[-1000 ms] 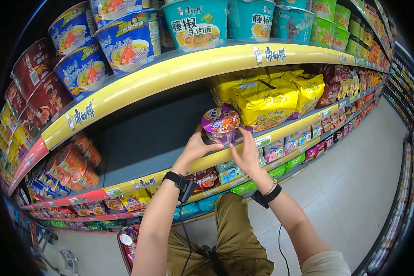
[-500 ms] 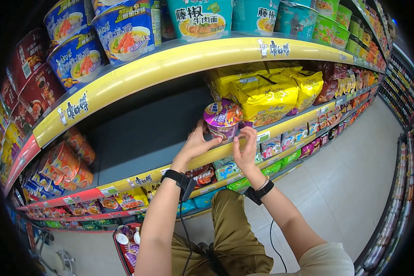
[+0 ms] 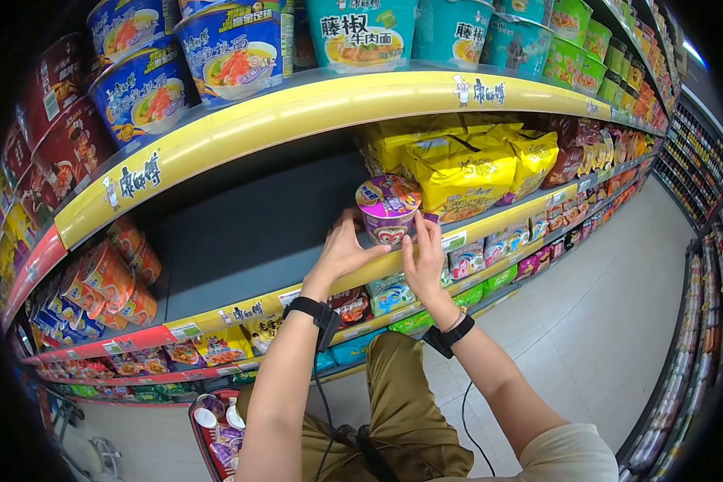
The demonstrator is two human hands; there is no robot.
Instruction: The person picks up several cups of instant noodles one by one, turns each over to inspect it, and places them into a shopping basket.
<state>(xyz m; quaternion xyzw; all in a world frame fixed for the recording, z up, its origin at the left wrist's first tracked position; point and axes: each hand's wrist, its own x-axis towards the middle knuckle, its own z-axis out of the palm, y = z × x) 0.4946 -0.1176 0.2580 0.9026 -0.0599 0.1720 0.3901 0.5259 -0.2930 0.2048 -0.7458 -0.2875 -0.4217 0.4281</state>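
A purple noodle cup [image 3: 390,210] stands upright on the dark shelf [image 3: 249,217], close to its yellow front edge and beside yellow noodle bags [image 3: 466,173]. A monkey face shows on its front. My left hand [image 3: 348,247] curves round the cup's left side, its thumb at the lower front. On the right side, my right hand [image 3: 422,253] touches the cup with its fingers, the thumb near the base.
Orange cups [image 3: 108,277] stand at the shelf's left end. Blue and teal tubs [image 3: 365,36] line the shelf above. A red basket [image 3: 203,438] with cups and purple packs is on the floor at lower left.
My right hand has closed in on the cup's right side. The cup has turned, so the monkey face now points to the front. The view has shifted slightly.
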